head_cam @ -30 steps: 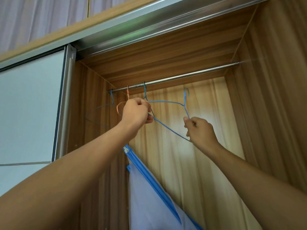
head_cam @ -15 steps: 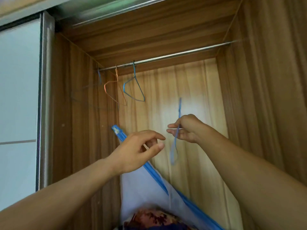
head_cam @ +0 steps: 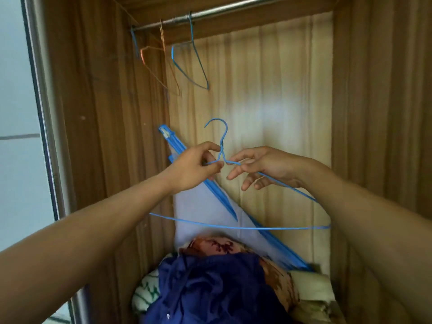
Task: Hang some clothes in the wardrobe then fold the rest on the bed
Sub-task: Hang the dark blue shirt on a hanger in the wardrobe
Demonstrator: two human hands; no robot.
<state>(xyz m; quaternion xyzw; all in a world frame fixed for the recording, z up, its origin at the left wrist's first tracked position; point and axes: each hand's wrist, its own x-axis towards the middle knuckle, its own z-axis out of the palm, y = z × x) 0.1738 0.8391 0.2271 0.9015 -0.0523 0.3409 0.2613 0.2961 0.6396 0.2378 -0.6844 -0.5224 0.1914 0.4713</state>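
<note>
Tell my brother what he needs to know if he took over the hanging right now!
Left hand pinches the blue hanger at its neck; right hand holds one shoulder wire.
The hanger is bare, below the rail. Spare hangers hang empty on the rail.
The dark blue garment lies on the pile at the wardrobe bottom.
Done: hanger in hand. Left: dress it, hang it, fold the rest.

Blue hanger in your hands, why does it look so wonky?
The blue hanger looks bent out of shape: its bottom wire bows in a curve instead of running straight. The left hand and right hand hold it beside the neck.
</note>
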